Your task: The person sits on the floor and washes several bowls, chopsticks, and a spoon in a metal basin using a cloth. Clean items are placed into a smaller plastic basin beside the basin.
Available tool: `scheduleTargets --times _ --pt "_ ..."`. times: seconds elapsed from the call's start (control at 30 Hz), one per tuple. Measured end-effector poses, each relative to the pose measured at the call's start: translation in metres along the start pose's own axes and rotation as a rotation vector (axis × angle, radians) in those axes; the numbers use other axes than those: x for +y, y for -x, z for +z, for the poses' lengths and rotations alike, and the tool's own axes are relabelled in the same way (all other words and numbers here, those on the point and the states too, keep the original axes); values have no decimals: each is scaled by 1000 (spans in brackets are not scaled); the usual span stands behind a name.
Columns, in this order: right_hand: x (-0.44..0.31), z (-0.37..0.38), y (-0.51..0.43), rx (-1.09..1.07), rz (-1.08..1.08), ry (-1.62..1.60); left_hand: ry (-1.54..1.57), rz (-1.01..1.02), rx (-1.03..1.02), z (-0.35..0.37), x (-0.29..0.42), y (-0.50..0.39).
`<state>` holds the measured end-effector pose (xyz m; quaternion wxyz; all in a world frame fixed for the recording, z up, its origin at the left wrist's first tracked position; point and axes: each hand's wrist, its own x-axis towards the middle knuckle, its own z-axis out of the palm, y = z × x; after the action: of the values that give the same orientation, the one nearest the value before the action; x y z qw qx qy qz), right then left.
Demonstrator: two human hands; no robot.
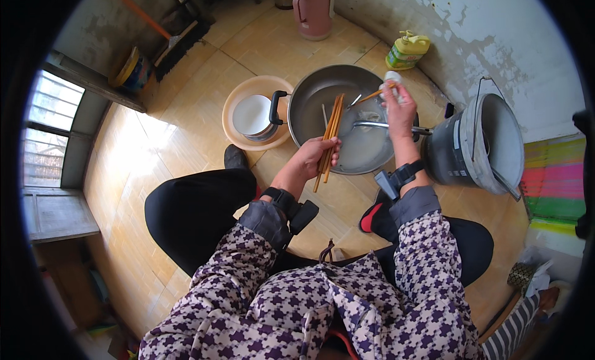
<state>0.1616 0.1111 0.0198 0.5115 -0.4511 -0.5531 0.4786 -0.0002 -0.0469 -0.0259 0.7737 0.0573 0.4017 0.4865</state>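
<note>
My left hand (319,156) grips a bundle of brown chopsticks (333,127) over the front of a large dark pan (309,88) holding cloudy water. In my right hand (400,110), above the pan's right side, are a single chopstick (372,95) and a white cloth or sponge (393,76) wrapped at its upper end. A metal utensil handle (372,124) runs across the pan's right rim, passing below my right hand. A pale stick-like thing (324,113) and a small shiny utensil end (354,101) also show in the pan; what the shiny end belongs to is unclear.
Left of the pan, a peach basin (228,116) holds stacked white bowls (252,114). A dark bucket (441,150) stands close on the right. Behind are a yellow detergent bottle (406,52) and a pink thermos jug (316,16). A broom (181,46) leans at the back left.
</note>
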Motion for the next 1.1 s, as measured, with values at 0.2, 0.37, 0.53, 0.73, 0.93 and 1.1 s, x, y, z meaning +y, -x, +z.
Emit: scheduleTargets --times 0.2,0.37,0.53,0.73,0.93,1.1 --pt "-20 20 55 -480 -299 372 250 15 75 12 8 -30" --pt "-25 15 70 -753 -173 450 403 22 108 20 3 -42" --pt "-23 0 58 -616 90 229 441 -67 156 19 -2 -50" --pt "-23 11 62 -231 33 175 443 -50 200 19 0 -54" --pt "-31 42 105 -214 -442 483 472 2 -144 14 1 -65" --pt "-20 52 100 -210 -587 795 550 33 -481 21 -7 -62"
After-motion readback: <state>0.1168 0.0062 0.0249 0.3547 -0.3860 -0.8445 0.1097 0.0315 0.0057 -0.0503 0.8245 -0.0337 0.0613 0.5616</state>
